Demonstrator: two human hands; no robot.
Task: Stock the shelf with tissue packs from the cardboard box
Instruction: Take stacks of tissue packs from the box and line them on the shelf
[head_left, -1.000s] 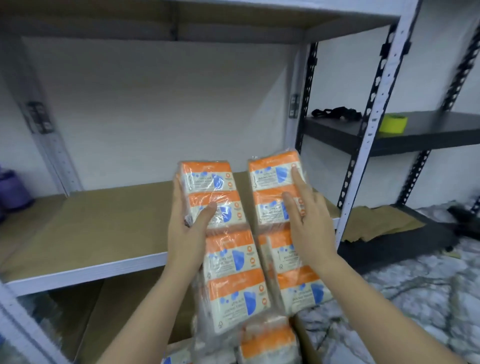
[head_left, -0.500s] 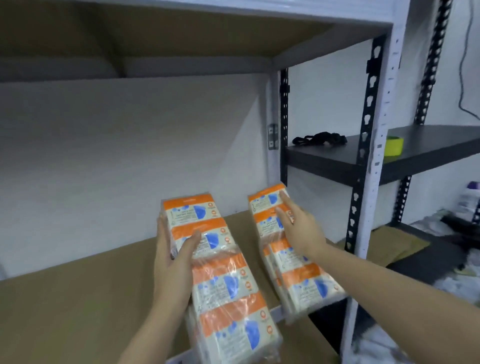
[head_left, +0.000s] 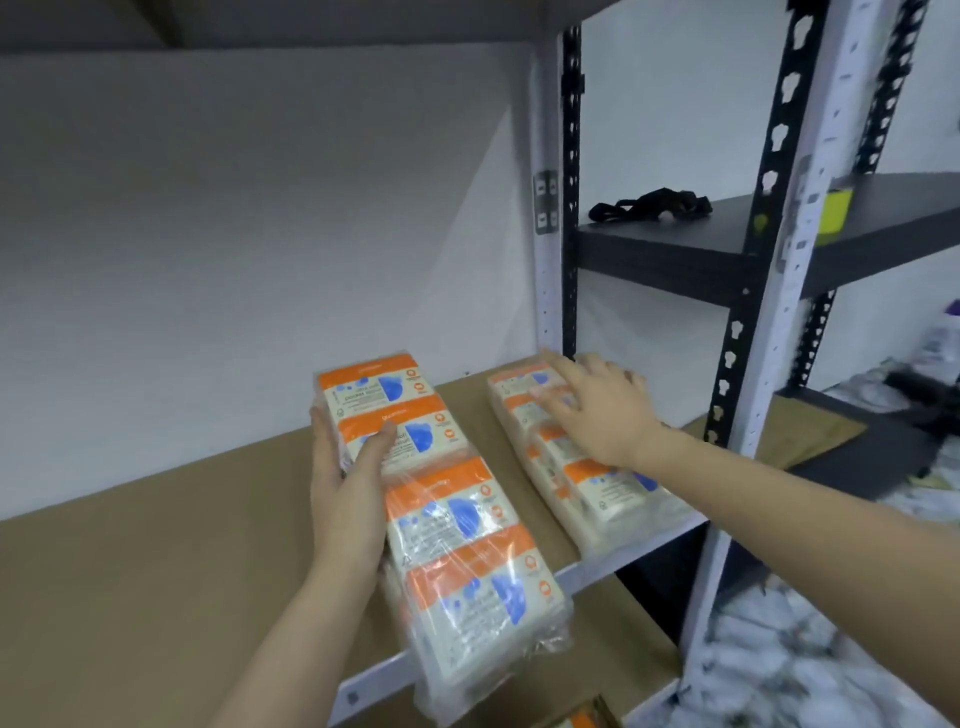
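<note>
1. Step in hand, as I judge it: setting two packs on the shelf (head_left: 156, 545).
2. The left hand (head_left: 348, 488) grips the left pack (head_left: 441, 519) by its left edge, thumb curled over the top. This pack lies along the shelf, its near end hanging past the front rail.
3. The right hand (head_left: 602, 410) rests fingers spread, flat on the right pack (head_left: 587, 467), which lies on the shelf beside the right post (head_left: 550, 208), its near end at the rail.
4. Next move likely calls for pushing both packs back toward the wall, the left one first, since it overhangs and could tip off.
5. The cardboard box is not clearly in view.
</note>
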